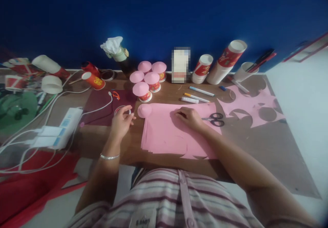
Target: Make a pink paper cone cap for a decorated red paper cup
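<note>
My left hand (pixel 121 120) is curled around a small ring that looks like a tape roll (pixel 122 109), beside a pink paper cone (pixel 145 110). My right hand (pixel 189 117) rests on a stack of pink paper sheets (pixel 166 135), fingers bent and pressed onto the top sheet near its upper edge. Black-handled scissors (pixel 215 119) lie just right of that hand. Behind the sheets stand several red paper cups topped with pink cones (pixel 148 77).
Markers (pixel 197 94) lie behind the sheets. Cut pink scraps (pixel 252 105) lie at right. Stacked cups (pixel 225 62) and a box line the blue wall. A power strip with white cables (pixel 60 129) and loose cups (pixel 93 79) are at left. Red paper (pixel 30 183) covers the lower left.
</note>
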The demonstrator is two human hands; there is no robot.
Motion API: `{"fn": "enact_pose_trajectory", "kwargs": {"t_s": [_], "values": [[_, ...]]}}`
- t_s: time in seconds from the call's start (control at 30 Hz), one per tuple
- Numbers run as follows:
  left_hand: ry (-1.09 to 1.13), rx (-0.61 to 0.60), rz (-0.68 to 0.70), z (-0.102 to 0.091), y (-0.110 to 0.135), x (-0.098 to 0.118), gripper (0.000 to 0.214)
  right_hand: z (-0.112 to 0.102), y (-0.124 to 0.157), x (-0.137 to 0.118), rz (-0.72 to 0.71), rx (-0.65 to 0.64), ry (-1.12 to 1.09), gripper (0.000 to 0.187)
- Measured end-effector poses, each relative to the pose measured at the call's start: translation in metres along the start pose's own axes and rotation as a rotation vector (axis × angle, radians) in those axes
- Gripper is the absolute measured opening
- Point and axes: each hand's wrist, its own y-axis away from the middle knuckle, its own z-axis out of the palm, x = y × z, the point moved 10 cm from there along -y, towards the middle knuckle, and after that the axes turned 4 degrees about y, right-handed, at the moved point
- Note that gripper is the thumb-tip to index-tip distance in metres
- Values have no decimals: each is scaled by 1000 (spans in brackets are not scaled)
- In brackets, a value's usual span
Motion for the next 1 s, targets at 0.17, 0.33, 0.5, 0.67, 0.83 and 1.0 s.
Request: {"fn": "enact_pose_trajectory", "kwargs": {"t_s": [0.17, 0.33, 0.5, 0.67, 0.83, 1.0], "values": [[-337, 30, 283, 2, 7, 31, 42, 2, -1, 2, 8, 9, 27, 19], [-556, -22, 566, 36, 15, 61, 67, 1, -2, 2, 15, 21, 65, 18], [-705, -64, 719, 58, 21, 66, 46, 1, -3, -4, -5, 18, 117, 20], [-730, -81, 777, 62, 24, 62, 25, 0, -2, -18, -82, -21, 211, 19], [-704, -111, 837, 64, 30, 62, 19, -13, 5, -26, -154, -39, 320, 19], [-620, -44, 806, 49, 41, 67, 19, -32, 17, -20, -174, 17, 371, 25]]}}
